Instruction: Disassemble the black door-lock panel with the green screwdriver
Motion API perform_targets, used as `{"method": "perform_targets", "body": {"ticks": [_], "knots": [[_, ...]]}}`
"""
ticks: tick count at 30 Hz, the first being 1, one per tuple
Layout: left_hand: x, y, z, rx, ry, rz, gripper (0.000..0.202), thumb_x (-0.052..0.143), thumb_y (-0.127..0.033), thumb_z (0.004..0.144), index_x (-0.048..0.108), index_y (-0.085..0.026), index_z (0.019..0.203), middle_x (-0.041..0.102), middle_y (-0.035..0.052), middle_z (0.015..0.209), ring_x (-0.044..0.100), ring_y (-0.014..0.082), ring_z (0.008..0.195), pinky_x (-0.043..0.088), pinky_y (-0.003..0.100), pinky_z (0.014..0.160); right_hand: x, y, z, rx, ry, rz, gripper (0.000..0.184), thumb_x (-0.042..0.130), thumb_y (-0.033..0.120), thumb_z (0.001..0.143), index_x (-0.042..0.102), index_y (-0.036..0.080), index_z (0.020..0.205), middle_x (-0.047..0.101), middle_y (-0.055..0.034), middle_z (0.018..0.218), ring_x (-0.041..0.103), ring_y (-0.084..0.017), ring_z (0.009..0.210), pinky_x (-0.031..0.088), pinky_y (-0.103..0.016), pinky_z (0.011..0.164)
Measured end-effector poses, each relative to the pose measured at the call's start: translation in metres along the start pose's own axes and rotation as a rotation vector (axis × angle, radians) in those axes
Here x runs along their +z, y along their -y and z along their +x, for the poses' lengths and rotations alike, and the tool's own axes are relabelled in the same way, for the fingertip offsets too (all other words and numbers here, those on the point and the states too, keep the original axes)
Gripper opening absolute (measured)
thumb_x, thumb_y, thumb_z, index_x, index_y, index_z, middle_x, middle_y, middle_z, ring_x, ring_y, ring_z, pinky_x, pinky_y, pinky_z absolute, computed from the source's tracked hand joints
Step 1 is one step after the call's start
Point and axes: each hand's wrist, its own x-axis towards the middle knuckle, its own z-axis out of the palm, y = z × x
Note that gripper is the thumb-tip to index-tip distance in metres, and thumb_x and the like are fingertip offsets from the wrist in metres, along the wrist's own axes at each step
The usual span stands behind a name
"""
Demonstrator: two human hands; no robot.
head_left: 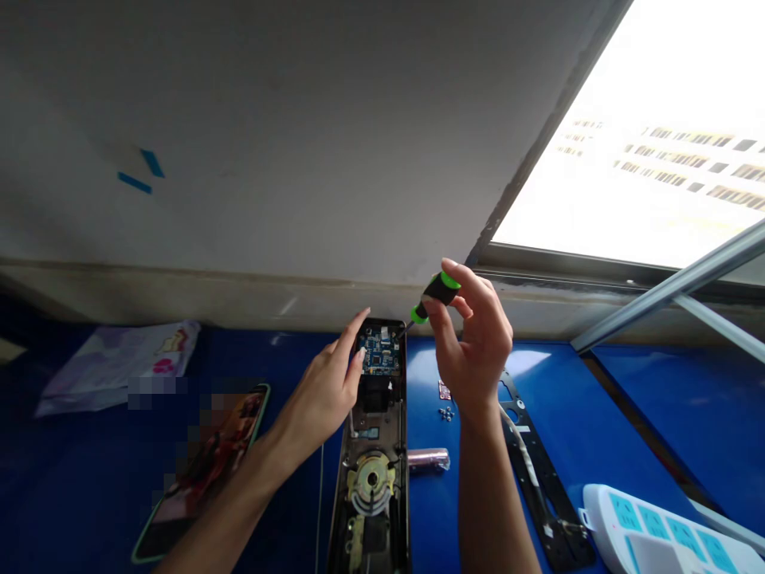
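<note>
My right hand (pixel 478 339) grips a short black-and-green screwdriver (pixel 441 292), thumb and fingers round its handle. The shaft slants down to the upper right corner of a blue circuit board (pixel 381 351). That board sits at the far end of a long dark metal housing (pixel 376 422), which also holds a round brass-coloured mechanism (pixel 371 478). My left hand (pixel 335 367) rests along the housing's left edge, fingers apart, thumb by the board's left side. Whether the screwdriver tip sits in a screw is too small to tell.
Right of the housing lie several small screws (pixel 445 414), a small red board (pixel 444 390) and a pinkish cylinder (pixel 429 460). Farther right are a black perforated plate (pixel 541 486) with a cable and a white power strip (pixel 669 526). At left lie a phone (pixel 209 470) and a plastic packet (pixel 125 363).
</note>
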Motion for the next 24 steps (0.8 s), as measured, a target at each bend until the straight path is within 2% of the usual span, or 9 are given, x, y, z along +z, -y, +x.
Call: {"method": "perform_targets", "body": {"ticks": [4,8,10,12,14,16,18,21,24], "knots": [[0.0031,0.002,-0.0004,-0.003,0.007,0.018,0.058,0.035,-0.029,0.106,0.033,-0.025,0.164,0.066,0.0135,0.136,0.07,0.0248,0.115,0.055,0.043,0.104,-0.0006,0.0008,0.001,0.021,-0.027,-0.023,0.038,0.072,0.023,0.095,0.07,0.036,0.13,0.064,-0.0047,0.112,0.069,-0.018,0.094,0.067,-0.04,0.081],[0.0037,0.001,-0.0022,0.003,0.014,0.028,0.058,0.032,-0.027,0.106,0.031,-0.028,0.164,0.065,0.0129,0.133,0.069,0.0235,0.111,0.056,0.042,0.1,-0.0042,0.0036,0.0011,0.032,0.081,-0.017,0.047,0.047,0.02,0.106,0.054,0.034,0.149,0.064,-0.0099,0.137,0.067,-0.025,0.123,0.066,-0.044,0.09],[0.0031,-0.0008,-0.0031,-0.002,0.016,0.036,0.057,0.031,-0.027,0.107,0.031,-0.028,0.164,0.064,0.0129,0.132,0.069,0.0235,0.11,0.056,0.042,0.1,-0.005,0.0045,0.001,0.029,0.1,0.038,0.05,0.044,0.016,0.106,0.05,0.033,0.152,0.064,-0.0097,0.142,0.064,-0.027,0.132,0.066,-0.046,0.092],[0.0024,-0.0025,-0.0038,-0.004,0.013,0.043,0.058,0.03,-0.027,0.107,0.031,-0.029,0.164,0.064,0.0128,0.131,0.068,0.0233,0.109,0.056,0.042,0.1,-0.0046,0.005,0.001,0.027,0.052,0.06,0.048,0.05,0.016,0.104,0.054,0.034,0.148,0.069,-0.009,0.135,0.068,-0.027,0.126,0.066,-0.045,0.09],[0.0019,-0.0035,-0.0044,0.001,0.009,0.049,0.058,0.031,-0.026,0.106,0.031,-0.029,0.164,0.064,0.0122,0.129,0.068,0.023,0.108,0.056,0.041,0.099,-0.0041,0.0056,0.0017,0.023,-0.013,0.038,0.045,0.06,0.016,0.1,0.061,0.036,0.141,0.071,-0.0064,0.122,0.072,-0.024,0.112,0.067,-0.044,0.085],[0.0015,-0.0039,-0.0048,0.013,0.011,0.058,0.059,0.031,-0.025,0.106,0.031,-0.03,0.164,0.065,0.0114,0.128,0.068,0.0229,0.106,0.057,0.041,0.099,-0.0043,0.0067,0.003,0.016,-0.062,0.002,0.045,0.074,0.018,0.092,0.068,0.038,0.131,0.068,-0.0035,0.111,0.071,-0.021,0.095,0.066,-0.041,0.077],[0.0011,-0.0041,-0.0048,0.014,0.013,0.068,0.059,0.032,-0.025,0.106,0.03,-0.03,0.165,0.065,0.0109,0.127,0.069,0.023,0.105,0.057,0.041,0.098,-0.0057,0.0079,0.0045,0.015,-0.075,-0.03,0.044,0.081,0.02,0.087,0.072,0.039,0.126,0.063,-0.0026,0.106,0.067,-0.018,0.087,0.064,-0.038,0.072],[0.0005,-0.0043,-0.0045,-0.004,0.021,0.075,0.06,0.032,-0.026,0.105,0.029,-0.031,0.165,0.065,0.0112,0.126,0.068,0.0236,0.104,0.058,0.043,0.097,-0.0084,0.0089,0.0058,0.007,-0.015,-0.037,0.04,0.064,0.022,0.099,0.067,0.037,0.136,0.065,-0.0066,0.124,0.069,-0.023,0.108,0.065,-0.043,0.086],[0.0005,-0.0034,-0.0044,0.004,0.022,0.079,0.058,0.031,-0.027,0.106,0.031,-0.03,0.165,0.065,0.0115,0.125,0.068,0.024,0.106,0.057,0.044,0.098,-0.0093,0.0085,0.0051,-0.001,0.079,0.007,0.046,0.044,0.018,0.106,0.055,0.031,0.149,0.065,-0.0092,0.142,0.062,-0.027,0.133,0.06,-0.051,0.104]]}}
